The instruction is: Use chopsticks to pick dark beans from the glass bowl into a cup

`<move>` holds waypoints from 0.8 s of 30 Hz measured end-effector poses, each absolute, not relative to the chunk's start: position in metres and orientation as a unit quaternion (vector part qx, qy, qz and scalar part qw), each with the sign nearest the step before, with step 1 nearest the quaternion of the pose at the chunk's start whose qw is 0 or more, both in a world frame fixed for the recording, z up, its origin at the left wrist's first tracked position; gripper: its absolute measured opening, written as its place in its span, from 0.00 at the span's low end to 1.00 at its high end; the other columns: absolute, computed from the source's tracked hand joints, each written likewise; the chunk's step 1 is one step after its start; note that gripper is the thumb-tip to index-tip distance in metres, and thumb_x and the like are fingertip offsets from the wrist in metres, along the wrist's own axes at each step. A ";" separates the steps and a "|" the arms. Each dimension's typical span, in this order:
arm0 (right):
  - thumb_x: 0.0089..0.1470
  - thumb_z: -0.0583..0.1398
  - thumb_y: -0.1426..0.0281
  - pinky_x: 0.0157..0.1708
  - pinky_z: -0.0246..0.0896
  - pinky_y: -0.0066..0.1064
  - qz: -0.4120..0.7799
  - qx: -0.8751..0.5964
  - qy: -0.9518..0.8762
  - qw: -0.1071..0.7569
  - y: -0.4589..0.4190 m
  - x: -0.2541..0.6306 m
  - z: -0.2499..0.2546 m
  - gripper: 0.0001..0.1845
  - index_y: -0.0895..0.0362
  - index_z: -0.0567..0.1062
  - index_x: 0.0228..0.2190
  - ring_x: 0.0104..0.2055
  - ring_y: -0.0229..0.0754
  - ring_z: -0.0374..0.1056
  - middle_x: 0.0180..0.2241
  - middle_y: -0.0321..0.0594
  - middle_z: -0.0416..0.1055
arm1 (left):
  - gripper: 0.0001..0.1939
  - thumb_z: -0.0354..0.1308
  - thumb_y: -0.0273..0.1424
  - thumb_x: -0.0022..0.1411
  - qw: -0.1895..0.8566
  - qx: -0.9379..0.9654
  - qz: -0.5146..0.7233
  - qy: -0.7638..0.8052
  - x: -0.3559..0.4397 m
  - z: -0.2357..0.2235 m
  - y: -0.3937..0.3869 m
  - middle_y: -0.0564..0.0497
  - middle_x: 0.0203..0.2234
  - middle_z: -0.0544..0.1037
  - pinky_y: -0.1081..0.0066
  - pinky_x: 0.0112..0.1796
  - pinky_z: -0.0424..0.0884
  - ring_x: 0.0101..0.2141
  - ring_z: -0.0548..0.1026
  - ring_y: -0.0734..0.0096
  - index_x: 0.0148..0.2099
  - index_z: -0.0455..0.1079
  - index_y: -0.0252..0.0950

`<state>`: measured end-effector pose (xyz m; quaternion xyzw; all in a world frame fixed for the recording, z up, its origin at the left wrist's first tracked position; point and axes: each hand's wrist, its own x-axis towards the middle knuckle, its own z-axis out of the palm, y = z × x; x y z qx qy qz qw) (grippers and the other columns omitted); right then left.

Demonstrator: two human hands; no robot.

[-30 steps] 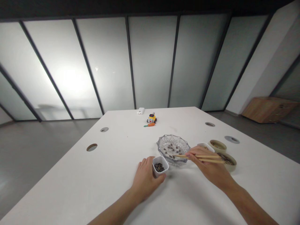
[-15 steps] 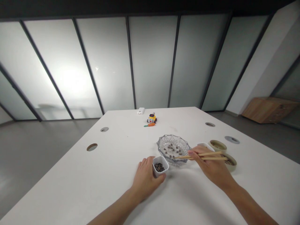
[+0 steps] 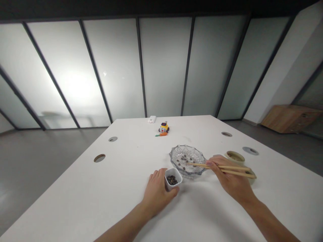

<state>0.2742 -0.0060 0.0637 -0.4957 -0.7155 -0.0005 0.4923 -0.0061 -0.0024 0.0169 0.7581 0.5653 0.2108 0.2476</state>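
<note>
My left hand (image 3: 159, 192) grips a small white square cup (image 3: 176, 186) by its sides, tilted a little toward me. Dark seeds (image 3: 172, 180) lie in the bottom of the cup. Just beyond it stands a scalloped clear glass bowl (image 3: 174, 155) with several dark seeds (image 3: 185, 157) scattered over its floor. My right hand (image 3: 230, 179) is closed around a pair of wooden chopsticks (image 3: 227, 169). Their tips reach over the bowl among the seeds; whether a seed sits between them I cannot make out.
Behind my right hand are a green round dish (image 3: 235, 156), a second green dish (image 3: 251, 180) and a white container (image 3: 219, 155), partly hidden. Farther back on the white table (image 3: 131, 161) lie an orange carrot-shaped item (image 3: 163, 134), a yellow toy car (image 3: 164, 126) and a white device (image 3: 151, 119).
The chopstick tips have moved from the bowl's near edge toward its middle, and my right hand has shifted slightly right. My left hand still holds the cup in the same place.
</note>
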 end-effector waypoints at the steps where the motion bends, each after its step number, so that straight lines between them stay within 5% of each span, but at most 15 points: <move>1: 0.71 0.58 0.47 0.39 0.75 0.40 -0.004 -0.495 -0.710 0.501 -0.006 0.275 0.065 0.25 0.49 0.82 0.31 0.35 0.48 0.79 0.31 0.40 0.83 | 0.21 0.65 0.41 0.62 0.247 0.758 0.211 0.565 -0.006 0.017 -0.002 0.46 0.51 0.80 0.57 0.55 0.66 0.53 0.74 0.50 0.55 0.71 0.42; 24: 0.73 0.61 0.56 0.38 0.77 0.35 0.055 -0.433 -0.758 0.485 -0.001 0.264 0.040 0.17 0.50 0.83 0.34 0.36 0.44 0.79 0.35 0.40 0.81 | 0.19 0.65 0.41 0.62 0.245 0.762 0.214 0.559 -0.006 0.016 -0.002 0.47 0.50 0.80 0.59 0.53 0.64 0.52 0.74 0.52 0.53 0.70 0.42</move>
